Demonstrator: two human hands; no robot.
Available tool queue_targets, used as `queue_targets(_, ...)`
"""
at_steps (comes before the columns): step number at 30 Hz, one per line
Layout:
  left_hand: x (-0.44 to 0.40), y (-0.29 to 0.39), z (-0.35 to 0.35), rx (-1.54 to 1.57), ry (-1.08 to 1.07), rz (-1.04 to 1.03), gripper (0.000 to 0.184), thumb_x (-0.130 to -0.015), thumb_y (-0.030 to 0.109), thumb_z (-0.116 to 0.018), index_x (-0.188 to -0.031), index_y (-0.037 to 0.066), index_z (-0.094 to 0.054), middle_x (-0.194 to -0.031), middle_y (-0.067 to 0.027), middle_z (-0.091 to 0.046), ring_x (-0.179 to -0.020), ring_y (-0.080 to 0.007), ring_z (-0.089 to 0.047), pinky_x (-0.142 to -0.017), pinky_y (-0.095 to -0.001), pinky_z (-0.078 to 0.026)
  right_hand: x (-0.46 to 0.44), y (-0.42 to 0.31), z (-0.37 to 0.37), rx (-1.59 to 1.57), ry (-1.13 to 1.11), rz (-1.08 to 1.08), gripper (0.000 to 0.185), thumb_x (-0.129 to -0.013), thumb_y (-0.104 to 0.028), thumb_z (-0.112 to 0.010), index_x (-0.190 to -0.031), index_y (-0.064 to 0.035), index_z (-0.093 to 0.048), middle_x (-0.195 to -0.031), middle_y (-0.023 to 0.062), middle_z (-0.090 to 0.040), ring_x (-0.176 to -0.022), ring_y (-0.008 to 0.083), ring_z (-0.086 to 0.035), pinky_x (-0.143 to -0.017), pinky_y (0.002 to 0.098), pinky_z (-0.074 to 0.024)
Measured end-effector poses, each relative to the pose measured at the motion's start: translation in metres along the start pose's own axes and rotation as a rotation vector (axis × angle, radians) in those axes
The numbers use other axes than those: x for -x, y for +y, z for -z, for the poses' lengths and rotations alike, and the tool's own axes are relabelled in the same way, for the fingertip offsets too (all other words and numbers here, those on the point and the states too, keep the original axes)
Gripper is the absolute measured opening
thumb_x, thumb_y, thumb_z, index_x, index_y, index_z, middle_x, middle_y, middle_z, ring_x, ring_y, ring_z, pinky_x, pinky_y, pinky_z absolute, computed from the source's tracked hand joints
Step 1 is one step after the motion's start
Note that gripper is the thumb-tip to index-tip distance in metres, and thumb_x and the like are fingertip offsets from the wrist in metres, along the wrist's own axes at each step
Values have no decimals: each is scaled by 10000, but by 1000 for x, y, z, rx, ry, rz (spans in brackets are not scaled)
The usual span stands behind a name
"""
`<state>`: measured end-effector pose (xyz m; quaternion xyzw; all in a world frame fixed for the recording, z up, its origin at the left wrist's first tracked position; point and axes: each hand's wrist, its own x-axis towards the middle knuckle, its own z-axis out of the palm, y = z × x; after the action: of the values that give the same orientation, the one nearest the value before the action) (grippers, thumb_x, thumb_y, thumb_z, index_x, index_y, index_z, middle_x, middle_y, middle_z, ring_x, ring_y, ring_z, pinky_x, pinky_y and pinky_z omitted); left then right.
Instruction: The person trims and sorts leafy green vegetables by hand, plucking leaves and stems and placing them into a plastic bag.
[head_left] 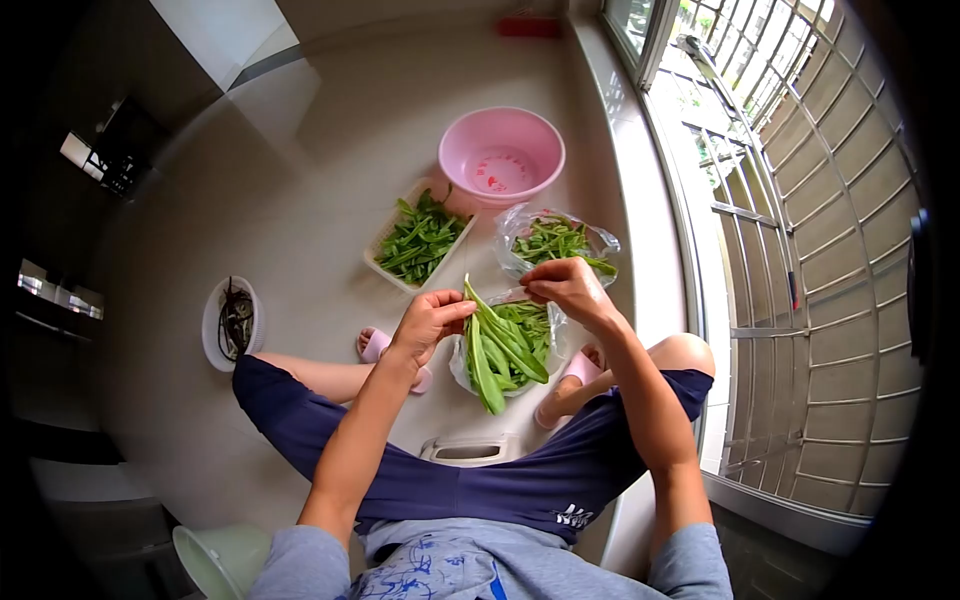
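My left hand [426,322] pinches long green leafy vegetables [488,358] by their upper end, and the leaves hang down to the right. To the right, my right hand [568,288] is closed with its fingertips together; whatever they may hold is too small to make out. Below both hands, a clear plastic bag [556,338] full of greens stands open between my feet, partly covered by the held leaves. Just behind my right hand lies another clear plastic bag [606,240] with cut green stems.
A pale rectangular basket [384,268] of greens stands beyond my left hand, with a pink basin [462,150] behind it. At the left, a white round basket [212,335] contains dark stringy scraps. A window ledge [640,220] runs along the right. A pale green bucket [205,560] stands lower left.
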<state>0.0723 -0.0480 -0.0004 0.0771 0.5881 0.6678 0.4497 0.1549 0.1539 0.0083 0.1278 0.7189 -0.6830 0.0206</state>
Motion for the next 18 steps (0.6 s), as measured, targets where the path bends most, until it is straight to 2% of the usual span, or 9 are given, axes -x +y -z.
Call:
queue_targets(3, 11, -2, 6, 119, 32, 43, 147, -739, 77, -540, -862, -3, -545, -740, -43, -560, -636, -95, -530, -619, -208, -441, 5, 1, 1, 249, -81, -6, 238, -786, -176, -506, -877, 28, -584, -753, 61, -601, -662, 114, -548, -653, 239, -431)
queue_targets(5, 16, -6, 7, 181, 39, 67, 154, -739, 69, -536, -873, -7, -539, -747, -48, -560, -638, -97, -531, -628, -206, -445, 7, 16, -4, 185, -150, 31, 298, -807, -253, -484, -906, 11, -581, -815, 63, -601, -735, 116, -540, -706, 257, -413)
queue_targets(6, 17, -8, 8, 231, 6, 84, 159, -739, 62, -533, -881, -9, -535, -755, -51, -559, -648, -100, -533, -633, -203, -446, 10, 16, -7, 207, -186, -38, 331, -807, -292, -482, -934, -1, -573, -843, 68, -595, -799, 118, -525, -728, 256, -401)
queue_targets(10, 17, -15, 3, 221, -78, 119, 165, -733, 49, -534, -889, -8, -533, -781, -55, -559, -690, -106, -537, -654, -204, -445, 19, 13, -21, 20, -259, -43, 326, -797, -287, -500, -937, -1, -568, -839, 61, -588, -799, 102, -515, -713, 237, -399)
queue_targets(12, 17, -17, -3, 173, -76, 97, 166, -732, 48, -535, -888, -9, -532, -789, -57, -559, -700, -106, -536, -664, -209, -444, 20, 8, -26, 2, -317, -71, 306, -778, -277, -527, -888, 4, -577, -775, 46, -577, -758, 90, -511, -686, 226, -403)
queue_targets(13, 17, -19, -6, 132, -66, 67, 166, -730, 46, -536, -886, -11, -532, -797, -60, -559, -710, -106, -535, -674, -214, -444, 19, 7, -27, -14, -375, -84, 267, -757, -250, -557, -833, 5, -579, -709, 25, -557, -697, 84, -506, -644, 213, -408)
queue_targets(15, 13, -23, -5, 121, -81, 78, 174, -727, 44, -541, -889, -16, -528, -809, -60, -559, -725, -106, -532, -688, -220, -439, 15, 14, -28, -28, -424, -81, 213, -743, -203, -574, -805, 0, -578, -678, 9, -547, -644, 73, -498, -605, 201, -410)
queue_targets(18, 16, -19, -8, 105, -61, 79, 174, -728, 87, -551, -880, 6, -531, -778, -32, -560, -682, -83, -526, -644, -203, -433, 14, 18, -25, -142, -416, -156, 161, -731, -156, -587, -803, -13, -579, -666, -2, -546, -622, 65, -497, -584, 191, -411)
